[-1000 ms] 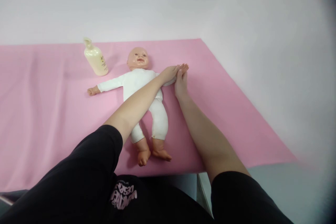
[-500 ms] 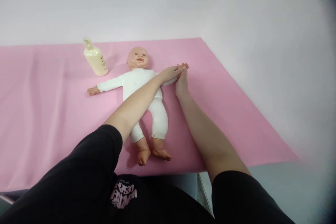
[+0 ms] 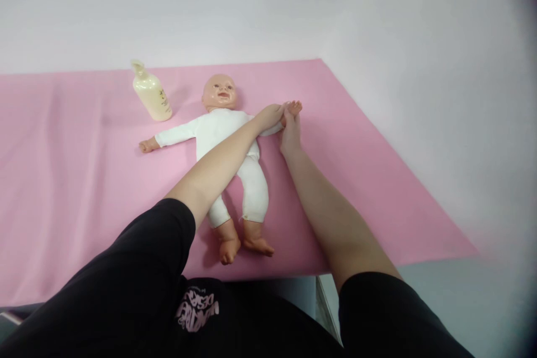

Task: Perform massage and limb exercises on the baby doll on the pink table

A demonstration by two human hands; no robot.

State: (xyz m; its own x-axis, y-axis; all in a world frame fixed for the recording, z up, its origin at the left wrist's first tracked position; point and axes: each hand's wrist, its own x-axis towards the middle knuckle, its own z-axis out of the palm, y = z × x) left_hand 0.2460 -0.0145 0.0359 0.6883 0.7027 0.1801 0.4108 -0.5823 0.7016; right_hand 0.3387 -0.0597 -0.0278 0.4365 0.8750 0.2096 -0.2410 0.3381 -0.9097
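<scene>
A baby doll [image 3: 212, 130] in a white cloth suit lies on its back, its head toward the far edge and its arms spread. At the right, both my hands meet at the end of one of its arms. My left hand [image 3: 269, 117] reaches across the doll's body and holds the doll's hand [image 3: 295, 107] near the wrist from the left. My right hand [image 3: 290, 135] grips that same doll's hand from below and the near side. The doll's small fingers stick out beyond mine. Some of my fingertips are hidden behind the doll's hand.
A pump bottle [image 3: 153, 98] of pale yellow liquid stands to the left of the doll's head. Pink cloth [image 3: 361, 190] covers the table, whose right edge slants toward me. A white wall [image 3: 251, 5] rises behind.
My left hand's fingers have drawn back and bent inward, so more of the doll's hand shows. My right hand stays at nearly the same spot. Bottle and doll's body lie as before.
</scene>
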